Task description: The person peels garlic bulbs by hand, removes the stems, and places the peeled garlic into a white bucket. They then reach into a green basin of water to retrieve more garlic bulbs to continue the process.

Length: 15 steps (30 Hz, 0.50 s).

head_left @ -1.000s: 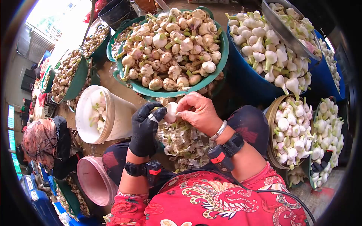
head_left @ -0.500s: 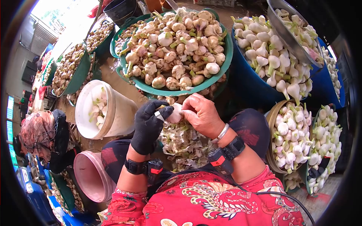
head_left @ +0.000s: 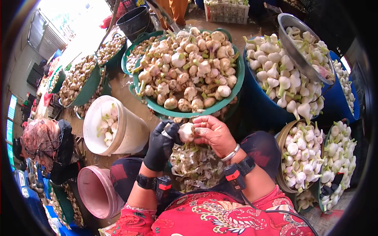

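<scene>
Lower in view now, the gloved left hand (head_left: pixel 160 144) and bare right hand (head_left: pixel 212 133) pinch the garlic bulb (head_left: pixel 186 131) (likely light, hard, flaky skin) by its round sides

Left hand (head_left: pixel 160 147): black glove. Garlic bulb (head_left: pixel 186 131): off-white, faint brown marks. Basin (head_left: pixel 239 74): teal green. Tub (head_left: pixel 260 110): deep blue. Bucket (head_left: pixel 134 135): white. Blouse (head_left: pixel 220 216): red, paisley print in white, yellow, green. Wrist straps (head_left: pixel 247 165): black, orange tags.
</scene>
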Available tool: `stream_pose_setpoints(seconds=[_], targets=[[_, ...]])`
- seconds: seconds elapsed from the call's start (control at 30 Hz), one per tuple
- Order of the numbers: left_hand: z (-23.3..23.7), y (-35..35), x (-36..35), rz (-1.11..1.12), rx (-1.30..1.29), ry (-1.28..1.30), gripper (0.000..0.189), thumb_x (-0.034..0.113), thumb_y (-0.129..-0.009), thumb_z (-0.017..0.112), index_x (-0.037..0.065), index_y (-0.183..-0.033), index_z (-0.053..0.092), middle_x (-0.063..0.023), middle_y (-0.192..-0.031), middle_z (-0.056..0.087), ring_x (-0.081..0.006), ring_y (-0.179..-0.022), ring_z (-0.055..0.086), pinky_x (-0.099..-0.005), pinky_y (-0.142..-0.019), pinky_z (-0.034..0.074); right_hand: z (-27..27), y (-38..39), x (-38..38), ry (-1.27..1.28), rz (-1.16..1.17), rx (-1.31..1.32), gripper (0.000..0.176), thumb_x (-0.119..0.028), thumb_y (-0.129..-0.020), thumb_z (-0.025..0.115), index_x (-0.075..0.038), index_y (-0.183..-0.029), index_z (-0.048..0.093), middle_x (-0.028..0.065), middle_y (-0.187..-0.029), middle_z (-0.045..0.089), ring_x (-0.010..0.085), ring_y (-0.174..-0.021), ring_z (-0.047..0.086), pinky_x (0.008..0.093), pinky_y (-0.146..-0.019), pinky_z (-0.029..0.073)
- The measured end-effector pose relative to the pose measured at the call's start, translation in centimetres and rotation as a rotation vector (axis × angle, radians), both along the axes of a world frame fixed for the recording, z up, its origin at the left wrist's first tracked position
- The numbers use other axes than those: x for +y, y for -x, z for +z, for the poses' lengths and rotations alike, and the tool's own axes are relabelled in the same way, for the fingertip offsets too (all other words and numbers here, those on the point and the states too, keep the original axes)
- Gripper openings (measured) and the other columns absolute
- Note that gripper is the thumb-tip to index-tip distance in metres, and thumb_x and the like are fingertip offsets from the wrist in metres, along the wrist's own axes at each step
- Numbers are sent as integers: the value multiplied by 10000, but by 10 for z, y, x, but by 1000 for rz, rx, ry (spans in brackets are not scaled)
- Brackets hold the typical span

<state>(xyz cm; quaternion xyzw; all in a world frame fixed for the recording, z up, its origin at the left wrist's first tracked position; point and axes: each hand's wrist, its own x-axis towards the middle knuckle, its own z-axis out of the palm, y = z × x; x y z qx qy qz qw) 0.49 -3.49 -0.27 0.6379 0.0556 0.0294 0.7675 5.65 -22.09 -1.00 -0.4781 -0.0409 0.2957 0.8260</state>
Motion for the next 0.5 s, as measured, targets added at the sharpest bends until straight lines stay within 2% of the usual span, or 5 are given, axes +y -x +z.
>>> stream_pose_setpoints(seconds=[0.1, 0.2, 0.3, 0.33, 0.5], targets=[[15, 3, -3, -27, 185, 119, 167, 127, -896, 600, 13, -1019, 600, -38, -852, 624, -110, -712, 588, -248, -661, 477, -3, -1, -3, -10, 9, 29, 174, -79, -864, 631, -63, -1036, 605, 20, -930, 639, 108, -832, 622, 254, -694, 532], [23, 4, 0, -39, 203, 44, 188, 95, -854, 639, 18, -1022, 603, -35, -859, 633, -117, -737, 590, -262, -695, 475, 2, -6, -7, 42, 102, -34, 136, -44, -829, 649, -45, -961, 619, 15, -882, 635, 104, -778, 620, 242, -666, 523], [31, 7, -2, -71, 217, -43, 186, 94, -832, 664, 17, -998, 627, -24, -832, 636, -107, -749, 589, -252, -693, 471, 1, -10, -13, 94, 130, -105, 144, 0, -776, 676, -39, -905, 625, 8, -811, 619, 98, -694, 600, 235, -630, 503], [32, 6, -6, -58, 197, -100, 197, 91, -812, 655, 7, -985, 612, -48, -790, 624, -145, -712, 597, -275, -680, 482, 3, -11, -15, 104, 140, -111, 145, 14, -760, 685, -31, -883, 622, 13, -785, 618, 97, -669, 595, 233, -622, 498], [38, 5, -15, -129, 206, -115, 199, 71, -801, 659, 14, -988, 621, -24, -814, 621, -113, -725, 578, -256, -665, 465, 6, -19, -27, 183, 287, -188, 73, -3, -788, 652, -34, -820, 594, -3, -743, 582, 69, -623, 532, 219, -583, 454]])
